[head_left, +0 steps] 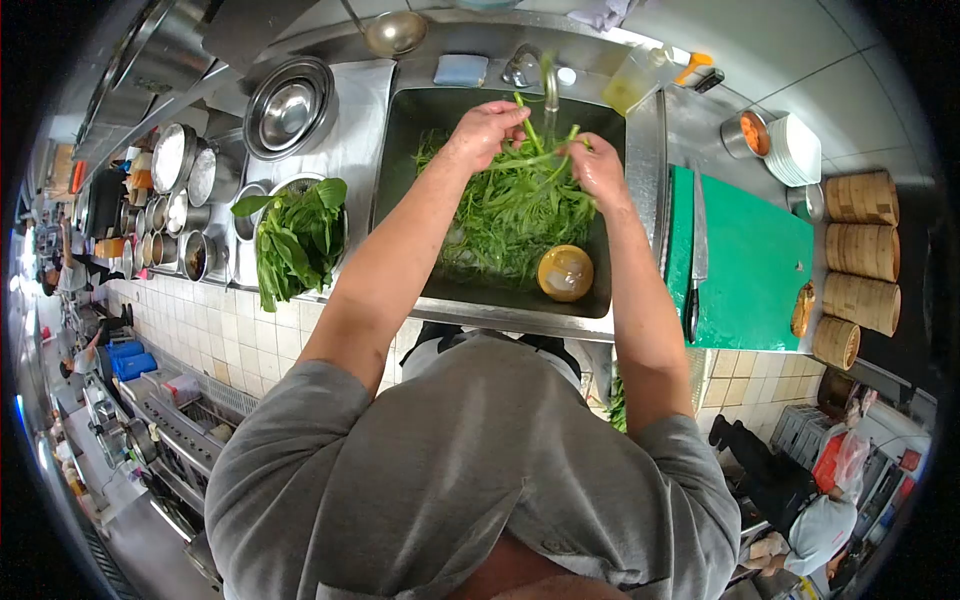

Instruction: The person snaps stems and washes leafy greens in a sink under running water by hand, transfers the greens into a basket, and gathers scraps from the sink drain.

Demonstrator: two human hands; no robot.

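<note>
Over a dark sink [400, 130] full of leafy greens [510, 215], my left hand [487, 133] is closed on a green stem [530, 128]. To its right, my right hand [597, 168] has its fingers pinched on another piece of the greens near a thin stalk. The two hands are apart, with strands of green between them. Behind them is the faucet [550, 88]. A yellow bowl [565, 273] sits among the greens at the sink's near right corner.
Left of the sink, broad-leaf greens [298, 240] fill a container beside stacked metal bowls [287, 112]. At right lie a green cutting board [745, 260] and a knife [700, 235], near bamboo steamers [862, 250]. A person [820, 530] is at lower right.
</note>
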